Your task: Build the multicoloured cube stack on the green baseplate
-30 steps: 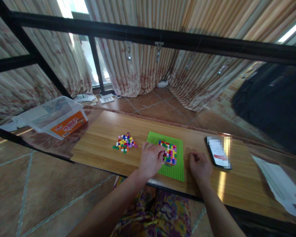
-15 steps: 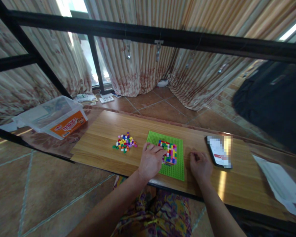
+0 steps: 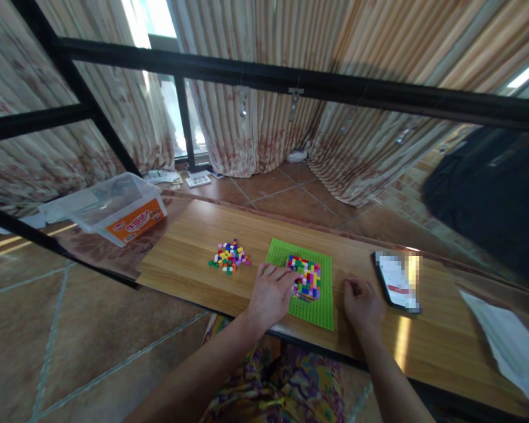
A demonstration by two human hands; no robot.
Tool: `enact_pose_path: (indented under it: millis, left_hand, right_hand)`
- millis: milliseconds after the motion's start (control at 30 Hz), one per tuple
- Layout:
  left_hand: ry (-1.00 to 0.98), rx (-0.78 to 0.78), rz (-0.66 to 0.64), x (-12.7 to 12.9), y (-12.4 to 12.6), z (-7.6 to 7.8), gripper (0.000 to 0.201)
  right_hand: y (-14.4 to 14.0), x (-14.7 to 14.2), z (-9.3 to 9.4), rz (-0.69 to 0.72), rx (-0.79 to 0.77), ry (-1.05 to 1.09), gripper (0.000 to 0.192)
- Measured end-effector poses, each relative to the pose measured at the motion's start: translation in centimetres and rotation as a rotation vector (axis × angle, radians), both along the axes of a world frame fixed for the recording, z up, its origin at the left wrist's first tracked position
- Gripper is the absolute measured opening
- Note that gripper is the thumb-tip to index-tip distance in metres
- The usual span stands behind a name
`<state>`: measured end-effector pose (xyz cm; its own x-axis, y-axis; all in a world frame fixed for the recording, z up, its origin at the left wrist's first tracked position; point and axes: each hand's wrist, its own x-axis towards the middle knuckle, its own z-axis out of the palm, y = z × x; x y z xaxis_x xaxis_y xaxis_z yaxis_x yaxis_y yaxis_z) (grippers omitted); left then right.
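We've brick block to R of our L hand, the nearer: half-curled, fingertips at block's left edge, grip can't tell; R hand loosely closed, nothing visible.

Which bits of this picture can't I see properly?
In the head view:
Left bare hand: it hides part of the stack of multicoloured plastic bricks, and whether it grips one is unclear.
Right bare hand: curled, so its palm is hidden.
Loose heap of little multicoloured bricks: too small and jumbled to count.
Black phone with pale screen: pixelation blurs part of it.
Flat white sheet: cut off by the right edge.
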<state>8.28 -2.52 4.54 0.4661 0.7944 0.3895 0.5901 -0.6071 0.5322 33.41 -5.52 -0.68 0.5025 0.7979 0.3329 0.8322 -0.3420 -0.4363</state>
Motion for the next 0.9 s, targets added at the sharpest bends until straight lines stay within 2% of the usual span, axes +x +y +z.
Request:
enact_pose_path:
  millis: [167,333,433,533,900]
  left_hand:
    - [-0.035,0.039,0.195,-3.3,-0.3,-1.0,0.022]
    - [0.061,0.075,0.453,-8.4,0.1,-2.3,0.017]
    - [0.093,0.085,0.567,-10.4,0.4,-2.6,0.016]
    - [0.106,0.081,0.626,-10.9,0.9,-2.6,0.018]
    - [0.141,0.078,0.629,-9.7,2.4,-2.7,0.014]
  right_hand:
    - [0.0,0.1,0.0,-0.004,-0.009,-0.025,0.037]
    - [-0.1,0.0,0.1,0.004,0.002,-0.026,0.037]
    - [-0.1,0.0,0.2,0.003,0.000,-0.030,0.035]
    - [-0.1,0.0,0.2,0.002,-0.004,-0.039,0.034]
    - [-0.1,0.0,0.2,0.004,0.002,-0.026,0.036]
